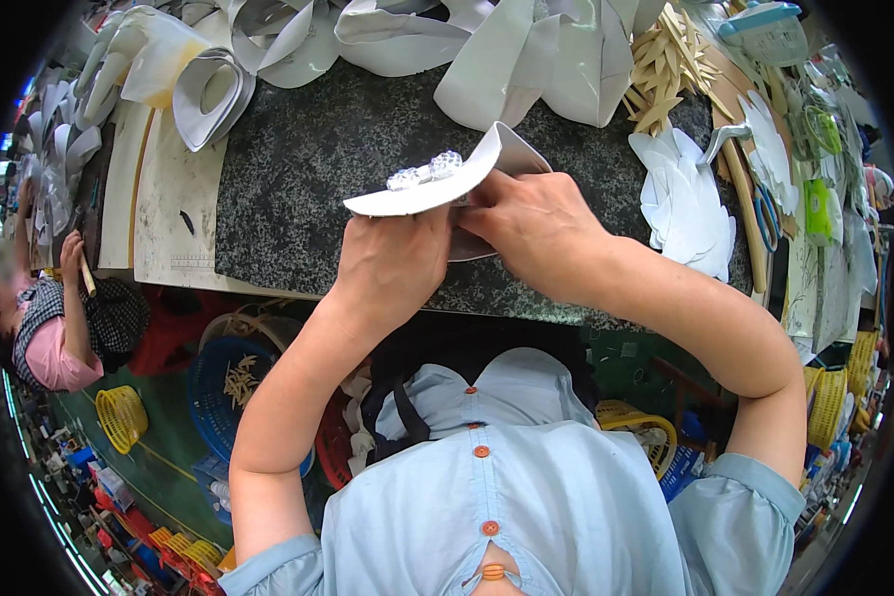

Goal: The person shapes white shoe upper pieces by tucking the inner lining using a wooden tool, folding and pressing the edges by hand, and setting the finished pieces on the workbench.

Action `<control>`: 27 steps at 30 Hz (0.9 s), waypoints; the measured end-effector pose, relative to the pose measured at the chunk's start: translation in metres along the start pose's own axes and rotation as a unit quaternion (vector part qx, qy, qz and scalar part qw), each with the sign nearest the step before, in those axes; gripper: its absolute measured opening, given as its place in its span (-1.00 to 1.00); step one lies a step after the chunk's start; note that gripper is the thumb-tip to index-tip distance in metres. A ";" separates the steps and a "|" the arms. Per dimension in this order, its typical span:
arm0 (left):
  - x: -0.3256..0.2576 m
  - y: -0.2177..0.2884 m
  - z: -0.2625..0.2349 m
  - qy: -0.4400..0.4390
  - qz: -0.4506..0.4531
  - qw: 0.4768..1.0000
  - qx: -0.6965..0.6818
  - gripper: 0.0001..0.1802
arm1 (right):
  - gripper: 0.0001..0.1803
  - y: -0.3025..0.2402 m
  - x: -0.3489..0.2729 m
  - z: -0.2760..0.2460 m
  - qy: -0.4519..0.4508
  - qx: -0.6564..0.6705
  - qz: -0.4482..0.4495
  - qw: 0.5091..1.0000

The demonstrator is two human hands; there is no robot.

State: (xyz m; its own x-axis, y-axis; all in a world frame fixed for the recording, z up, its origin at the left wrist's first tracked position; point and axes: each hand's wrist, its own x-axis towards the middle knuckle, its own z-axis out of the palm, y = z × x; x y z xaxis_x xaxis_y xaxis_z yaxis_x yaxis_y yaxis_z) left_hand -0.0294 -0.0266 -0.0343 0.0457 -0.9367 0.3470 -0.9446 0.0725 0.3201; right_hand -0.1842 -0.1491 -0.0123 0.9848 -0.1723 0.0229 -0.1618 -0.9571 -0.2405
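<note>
Both hands, left hand [392,263] and right hand [531,228], grip one white curved strip [422,194] above the dark speckled table [308,159]. One sparkly clear ornament [425,171] sits on the strip's upper edge, between the two hands.

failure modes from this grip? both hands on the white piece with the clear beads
1. Both the left hand and right hand pinch the white curved piece in the air above the dark speckled table; too tight a pinch might crease it.
2. The clear beads sit on the tilted upper edge; whether they are fastened cannot be told, so they might slide off.
3. Scissors lie close to the right forearm; a sweep could knock them.
</note>
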 end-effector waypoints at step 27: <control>-0.005 0.003 0.000 -0.004 0.049 0.997 0.060 -0.66 | -0.75 0.010 -0.020 -0.022 -0.064 0.018 -0.111 0.992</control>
State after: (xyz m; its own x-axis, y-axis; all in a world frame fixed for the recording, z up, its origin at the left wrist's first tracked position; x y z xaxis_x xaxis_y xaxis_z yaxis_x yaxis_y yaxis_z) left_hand -0.0320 -0.0214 -0.0350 -0.0503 -0.9303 0.3633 -0.9766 0.1220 0.1773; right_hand -0.2069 -0.1605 0.0058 0.9963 0.0744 -0.0437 0.0593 -0.9586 -0.2785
